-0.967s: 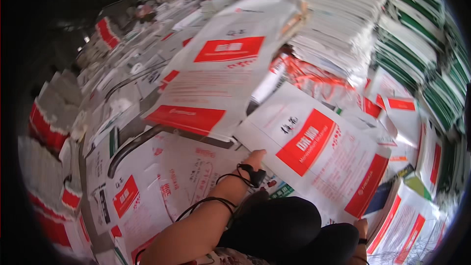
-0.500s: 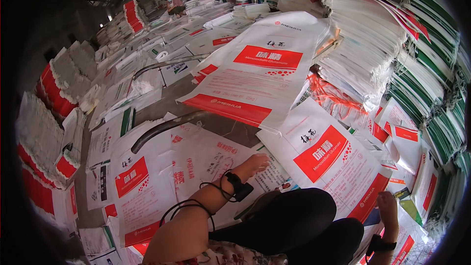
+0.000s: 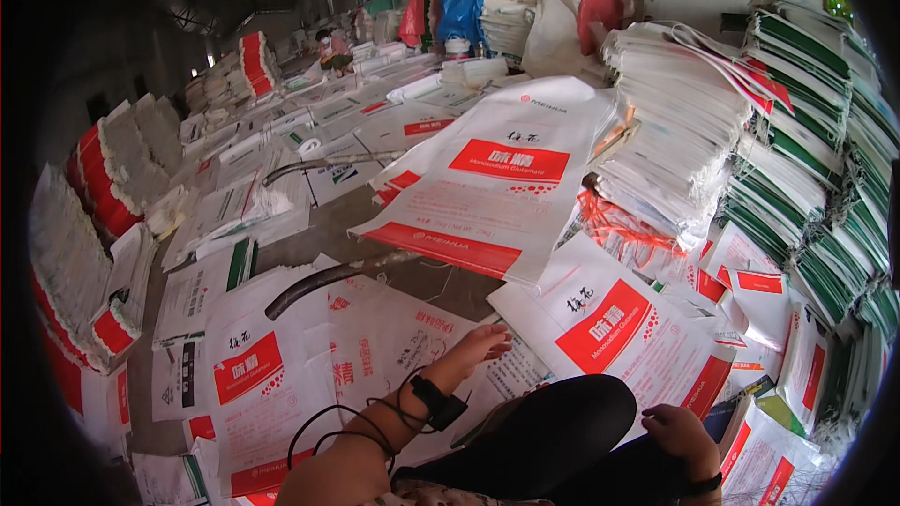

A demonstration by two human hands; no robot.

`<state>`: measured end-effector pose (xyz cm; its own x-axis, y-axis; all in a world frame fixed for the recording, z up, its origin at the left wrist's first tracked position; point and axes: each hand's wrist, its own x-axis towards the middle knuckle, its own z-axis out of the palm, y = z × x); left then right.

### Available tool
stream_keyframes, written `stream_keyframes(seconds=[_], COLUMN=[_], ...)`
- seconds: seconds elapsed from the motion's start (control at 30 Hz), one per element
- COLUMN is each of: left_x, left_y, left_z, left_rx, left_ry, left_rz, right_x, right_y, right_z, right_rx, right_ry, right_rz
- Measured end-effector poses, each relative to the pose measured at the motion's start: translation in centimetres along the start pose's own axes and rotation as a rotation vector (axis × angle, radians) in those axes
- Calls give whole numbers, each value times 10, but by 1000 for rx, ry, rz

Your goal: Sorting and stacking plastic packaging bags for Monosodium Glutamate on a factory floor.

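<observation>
My left hand point(image 3: 486, 343) is stretched over flat white sacks with its fingers apart, holding nothing. Under it lies a white sack with faint red print point(image 3: 398, 328). A white sack with red panels point(image 3: 459, 197) is raised in front of me, its near edge above the floor. Another such sack point(image 3: 572, 319) lies to the right of my left hand. Beside my right thigh is my right hand point(image 3: 682, 436), fingers loosely bent and apart, with nothing visible in it. Both wrists wear black bands; a black cable loops round my left forearm.
Curved dark bars point(image 3: 319, 286) jut out left of the raised sack. Tall stacks of white sacks point(image 3: 670, 122) and green-edged sacks point(image 3: 797, 141) stand at the right. Bundled red-and-white sacks point(image 3: 103, 178) line the left. Farther back, a person point(image 3: 334, 54) sits among flat sacks.
My right hand has come inward from the far right to beside my thigh. The left hand stays over the sacks, slightly lower in the picture. The view has tilted upward.
</observation>
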<state>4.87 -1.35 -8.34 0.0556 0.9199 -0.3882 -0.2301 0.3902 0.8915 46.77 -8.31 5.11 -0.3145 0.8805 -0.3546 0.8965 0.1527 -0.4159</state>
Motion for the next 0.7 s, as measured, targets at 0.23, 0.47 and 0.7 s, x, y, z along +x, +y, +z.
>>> stream_keyframes(seconds=[0.23, 0.47, 0.7], left_x=[-22, -38, -44], left_y=[6, 6, 12], left_z=[79, 118, 125], left_rx=[439, 316, 195], left_ry=[-505, -826, -864], left_rz=[265, 402, 330], right_x=[1, -6, -7], right_y=[5, 4, 7], right_z=[4, 6, 0], right_rx=[455, 491, 446], right_ry=[161, 236, 252], right_rz=[96, 97, 71])
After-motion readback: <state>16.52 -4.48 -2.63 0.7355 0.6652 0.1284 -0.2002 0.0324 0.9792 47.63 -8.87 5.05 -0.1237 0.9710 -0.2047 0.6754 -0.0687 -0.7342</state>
